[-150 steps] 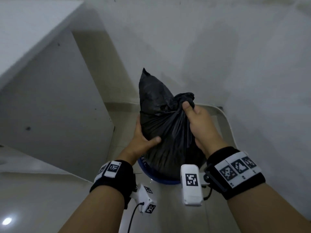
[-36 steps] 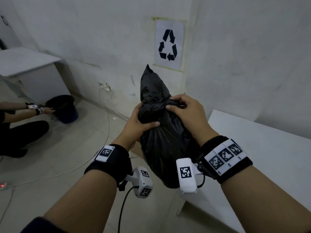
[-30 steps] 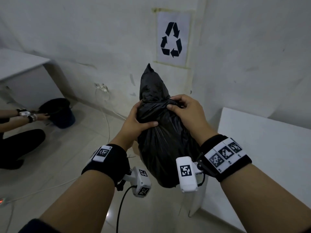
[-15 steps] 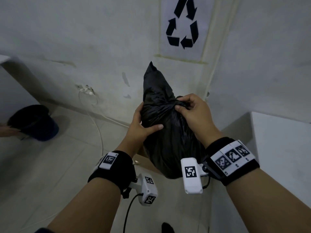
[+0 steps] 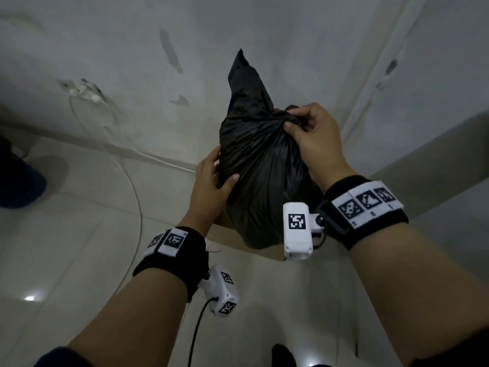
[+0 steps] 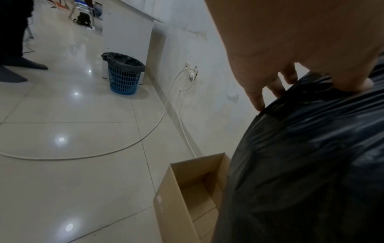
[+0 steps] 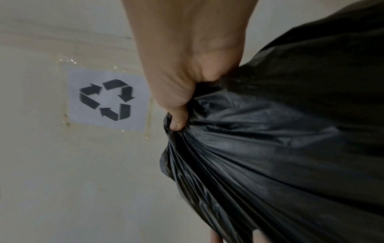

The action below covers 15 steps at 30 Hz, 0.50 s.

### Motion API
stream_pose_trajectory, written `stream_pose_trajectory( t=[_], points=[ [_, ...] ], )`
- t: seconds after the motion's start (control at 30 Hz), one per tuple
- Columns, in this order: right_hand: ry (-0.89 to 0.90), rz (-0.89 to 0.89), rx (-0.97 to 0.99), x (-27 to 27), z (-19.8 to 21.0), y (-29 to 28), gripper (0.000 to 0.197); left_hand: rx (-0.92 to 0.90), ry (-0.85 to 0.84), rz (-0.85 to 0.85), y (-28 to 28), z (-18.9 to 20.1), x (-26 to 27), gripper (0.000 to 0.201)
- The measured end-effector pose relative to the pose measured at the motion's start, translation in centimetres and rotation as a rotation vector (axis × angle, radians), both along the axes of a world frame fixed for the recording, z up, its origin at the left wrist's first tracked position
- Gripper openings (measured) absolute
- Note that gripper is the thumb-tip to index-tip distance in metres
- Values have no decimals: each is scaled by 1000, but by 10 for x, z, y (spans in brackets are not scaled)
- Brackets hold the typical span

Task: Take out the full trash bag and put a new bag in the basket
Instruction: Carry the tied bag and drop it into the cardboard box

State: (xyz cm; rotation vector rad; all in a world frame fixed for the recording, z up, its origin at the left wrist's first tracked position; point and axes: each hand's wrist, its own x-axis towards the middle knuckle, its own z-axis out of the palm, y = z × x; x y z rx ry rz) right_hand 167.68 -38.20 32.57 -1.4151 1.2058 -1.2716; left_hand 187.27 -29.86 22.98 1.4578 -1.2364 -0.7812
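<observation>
The full black trash bag (image 5: 264,176), tied at its top, hangs in front of me in the head view. My left hand (image 5: 217,173) grips its left side, thumb in front and fingers behind. My right hand (image 5: 299,125) pinches the gathered neck at the knot, seen close in the right wrist view, where the right hand (image 7: 182,95) clutches bunched plastic (image 7: 270,148). Right under the bag stands an open cardboard box (image 6: 187,189), its brown edge (image 5: 225,234) showing below the bag.
A blue basket (image 6: 123,75) lined with a dark bag stands far left by a white cabinet (image 6: 126,37). A white cable (image 5: 135,207) runs from a wall socket (image 5: 84,91) across the tiled floor. A recycling sign (image 7: 108,100) hangs on the wall. Another person's feet (image 6: 22,65) are at far left.
The bag has left the blue basket and come to the corner under the recycling sign. Over the last second it has sunk towards the cardboard box. Both hands keep their hold.
</observation>
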Motion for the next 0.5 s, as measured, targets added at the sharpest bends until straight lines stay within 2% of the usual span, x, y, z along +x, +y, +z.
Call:
stream_pose_trajectory(
  t=[0.07, 0.13, 0.2, 0.3, 0.4, 0.5],
  points=[
    [17, 5, -18, 8, -48, -12, 21, -2, -24, -35, -8, -54, 8, 62],
    [35, 17, -49, 15, -99, -24, 23, -11, -85, -72, -16, -113, 15, 68],
    [33, 31, -87, 20, -146, -35, 23, -1, -212, -99, -24, -175, 24, 77],
    [-33, 21, -163, 22, -203, -57, 22, 97, -402, -43, -26, -252, 32, 88],
    [-135, -1, -260, 18, -226, -84, 20, 236, -601, -42, -23, -300, 34, 90],
    [-122, -21, -363, 13, -218, -103, 15, 295, -832, -119, -19, -324, 36, 98]
  ],
)
